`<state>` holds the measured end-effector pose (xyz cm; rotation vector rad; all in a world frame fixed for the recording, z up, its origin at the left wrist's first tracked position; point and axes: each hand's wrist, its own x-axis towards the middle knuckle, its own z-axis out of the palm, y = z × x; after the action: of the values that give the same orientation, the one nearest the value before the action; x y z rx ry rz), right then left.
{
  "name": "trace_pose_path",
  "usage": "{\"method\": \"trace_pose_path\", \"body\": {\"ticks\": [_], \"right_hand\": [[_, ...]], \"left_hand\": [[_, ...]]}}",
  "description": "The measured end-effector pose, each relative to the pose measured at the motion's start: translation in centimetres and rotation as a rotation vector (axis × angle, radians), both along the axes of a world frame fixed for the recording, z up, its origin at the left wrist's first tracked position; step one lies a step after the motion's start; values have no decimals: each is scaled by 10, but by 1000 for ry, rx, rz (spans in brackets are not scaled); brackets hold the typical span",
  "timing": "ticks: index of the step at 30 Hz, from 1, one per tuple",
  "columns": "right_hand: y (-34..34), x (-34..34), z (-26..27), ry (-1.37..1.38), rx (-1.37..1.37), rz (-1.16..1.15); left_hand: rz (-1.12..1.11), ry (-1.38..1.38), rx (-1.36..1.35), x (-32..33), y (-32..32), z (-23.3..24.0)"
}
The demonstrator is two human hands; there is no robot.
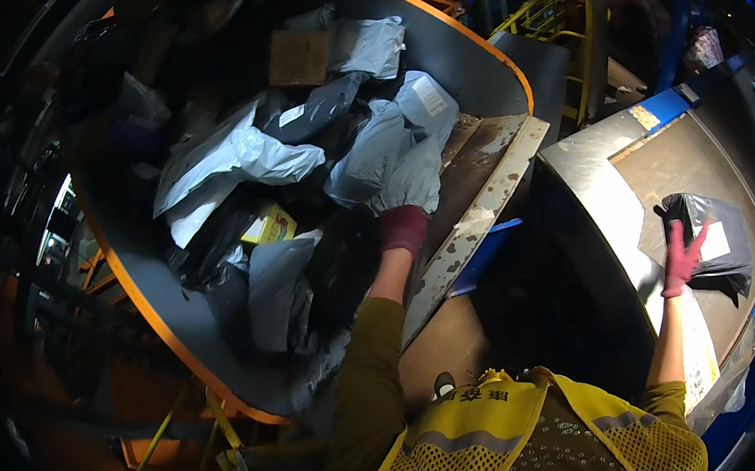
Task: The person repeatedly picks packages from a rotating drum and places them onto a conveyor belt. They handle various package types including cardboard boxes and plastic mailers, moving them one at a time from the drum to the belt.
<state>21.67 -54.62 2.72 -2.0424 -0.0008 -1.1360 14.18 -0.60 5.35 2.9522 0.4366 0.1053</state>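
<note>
My left hand (404, 228), in a dark red glove, is at the near end of a grey plastic mailer (411, 178) in the chute; its fingertips are hidden, so its grip is unclear. Around it lie a white plastic mailer (241, 153), a black mailer with a white label (316, 109), a yellow box (269, 225) and a brown cardboard box (299, 57). On the right, my right hand (683, 258), also gloved in red, has its fingers spread at the near side of a black-wrapped parcel with a white label (729, 233), which rests on the conveyor belt (674, 170).
The grey chute has an orange rim (152, 321) and a worn metal lip (486, 220). A shiny metal plate (599, 178) and a blue frame (668, 110) border the belt. Yellow railings (578, 42) stand beyond. A dark gap lies between chute and conveyor.
</note>
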Motion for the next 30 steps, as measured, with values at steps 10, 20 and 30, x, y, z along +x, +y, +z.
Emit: {"method": "trace_pose_path", "body": {"ticks": [10, 20, 30], "right_hand": [[278, -155, -41, 1747, 1678, 1486], [221, -137, -61, 722, 810, 1289], [36, -49, -68, 214, 984, 606]], "left_hand": [[33, -1190, -296, -127, -57, 99], [-108, -1085, -1590, -109, -37, -6], [700, 122, 191, -136, 39, -31]]}}
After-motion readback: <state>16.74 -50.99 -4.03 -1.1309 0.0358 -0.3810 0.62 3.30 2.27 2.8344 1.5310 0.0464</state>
